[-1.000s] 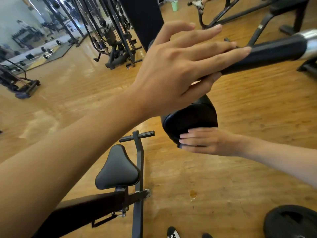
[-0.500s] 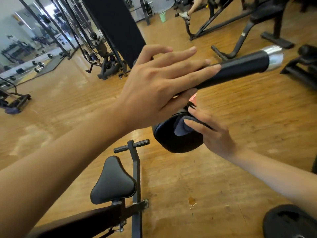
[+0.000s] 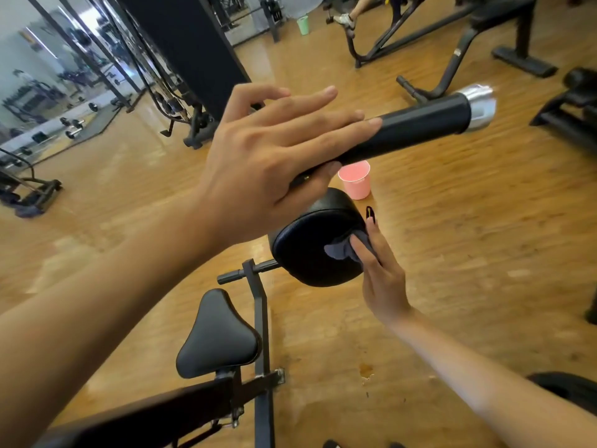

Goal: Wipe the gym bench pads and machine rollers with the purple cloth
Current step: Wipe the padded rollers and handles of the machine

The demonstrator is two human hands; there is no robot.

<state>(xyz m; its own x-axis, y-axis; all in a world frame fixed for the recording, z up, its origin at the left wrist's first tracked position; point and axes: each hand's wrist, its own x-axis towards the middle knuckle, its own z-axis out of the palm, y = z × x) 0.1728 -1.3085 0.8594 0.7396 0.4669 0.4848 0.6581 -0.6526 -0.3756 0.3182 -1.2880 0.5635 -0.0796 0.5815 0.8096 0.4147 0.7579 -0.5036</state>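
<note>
Pressing the crumpled purple cloth point(image 3: 342, 250) against the end face of the black padded roller point(image 3: 307, 253), we held our right grip point(image 3: 382, 273) flat, straight-fingered. Its long axis ran away beneath the black foam bar point(image 3: 420, 124), where our left grip point(image 3: 268, 156) lay open-fingered.

Crumpled purple cloth point(image 3: 343, 250) sits pressed on the end face of the round black roller point(image 3: 305, 253), toward its three o'clock edge. The triangular black seat pad point(image 3: 217, 334) lies at seven o'clock from it.
</note>
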